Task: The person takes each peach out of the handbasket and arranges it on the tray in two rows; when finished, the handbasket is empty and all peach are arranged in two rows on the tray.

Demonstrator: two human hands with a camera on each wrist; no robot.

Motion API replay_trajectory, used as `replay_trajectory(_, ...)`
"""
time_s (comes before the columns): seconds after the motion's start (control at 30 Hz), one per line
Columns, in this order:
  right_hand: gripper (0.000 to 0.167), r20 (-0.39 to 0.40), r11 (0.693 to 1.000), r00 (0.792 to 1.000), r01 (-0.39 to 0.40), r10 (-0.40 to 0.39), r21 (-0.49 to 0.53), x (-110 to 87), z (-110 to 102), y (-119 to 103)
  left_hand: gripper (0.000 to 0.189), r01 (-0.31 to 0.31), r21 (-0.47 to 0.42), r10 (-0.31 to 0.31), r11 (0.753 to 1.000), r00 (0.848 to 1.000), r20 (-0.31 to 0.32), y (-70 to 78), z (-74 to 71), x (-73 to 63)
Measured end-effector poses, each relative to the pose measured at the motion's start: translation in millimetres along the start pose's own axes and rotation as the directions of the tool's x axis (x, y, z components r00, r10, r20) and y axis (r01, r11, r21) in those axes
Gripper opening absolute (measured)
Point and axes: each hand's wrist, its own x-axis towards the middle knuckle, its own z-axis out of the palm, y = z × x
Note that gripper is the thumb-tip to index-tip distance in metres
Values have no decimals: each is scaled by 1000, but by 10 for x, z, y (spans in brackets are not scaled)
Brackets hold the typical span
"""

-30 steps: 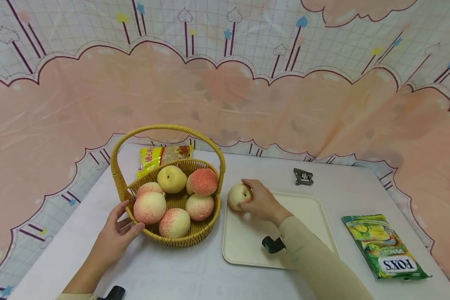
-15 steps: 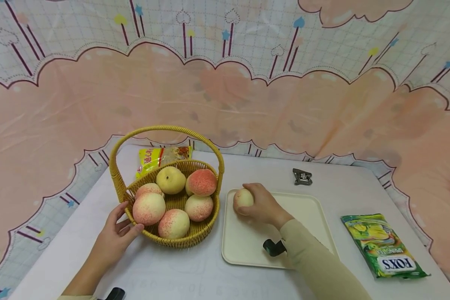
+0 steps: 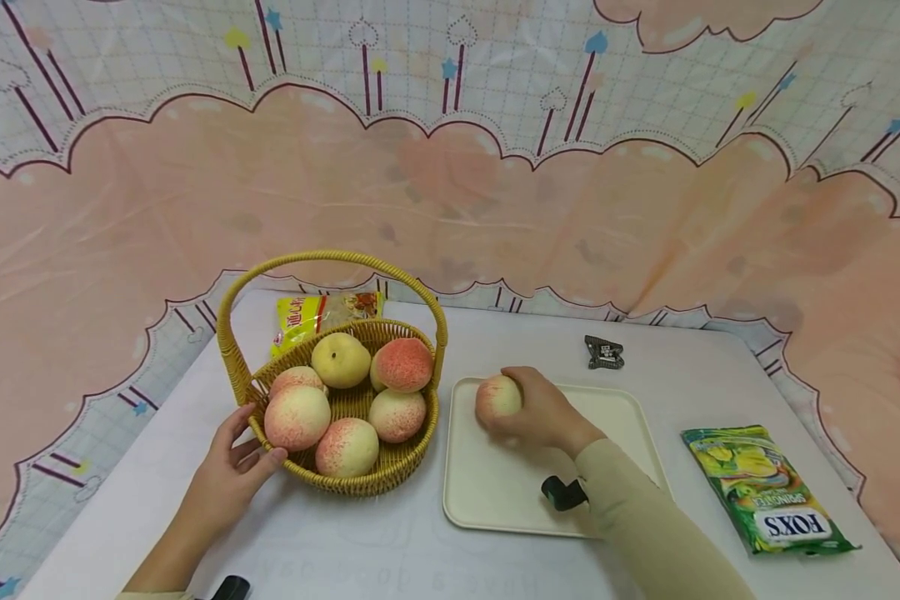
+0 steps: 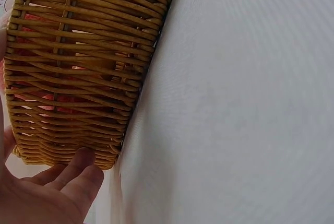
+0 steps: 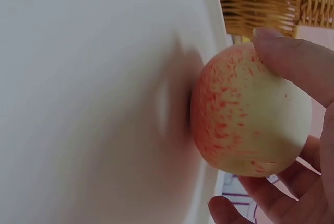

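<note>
My left hand (image 3: 228, 475) holds the near-left rim of a yellow wicker basket (image 3: 378, 482), thumb at the rim. In the left wrist view its fingers (image 4: 83, 182) lie against the outer side of the woven wall. Several peaches, pale with red speckles, lie in the basket, among them a redder one (image 3: 405, 365) at the right. My right hand (image 3: 543, 412) grips another peach (image 3: 498, 398) over the far-left part of a cream tray (image 3: 487, 500). In the right wrist view that peach (image 5: 250, 114) sits between thumb and fingers, close over the tray, casting a shadow.
A yellow snack packet (image 3: 300, 321) lies behind the basket. Beyond the tray is a small black wrapper (image 3: 605, 352), and a green FOX'S bag (image 3: 772, 492) lies to its right. A patterned cloth (image 3: 450, 183) hangs behind the white table (image 3: 360, 550).
My right hand has moved the peach from the tray's far-left corner a little to the right and turned it, so its dark pit is out of sight. My left hand stays at the basket.
</note>
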Motion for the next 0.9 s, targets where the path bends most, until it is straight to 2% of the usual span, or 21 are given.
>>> replay_trajectory(0.17,88,11,1000,999,-31,31,4,-44,-85,54,87,-3,6,3,1000,1000,3,-12,0,7)
replay_trajectory(0.43,86,27,999,999,19,-18,-34,-102,-183,113,86,-14,1,14,1000,1000,0,-35,4,9)
replay_trajectory(0.57,80,2,1000,1000,26,-26,18,-104,-173,116,87,-17,-3,17,1000,1000,0,-41,3,5)
replay_trajectory(0.73,74,-46,993,996,76,-72,91,-73,-114,69,86,-20,-1,20,1000,1000,-1,-34,5,5)
replay_trajectory(0.9,73,-60,987,995,87,-80,134,-10,-30,15,86,-15,0,15,1000,1000,-3,-35,7,3)
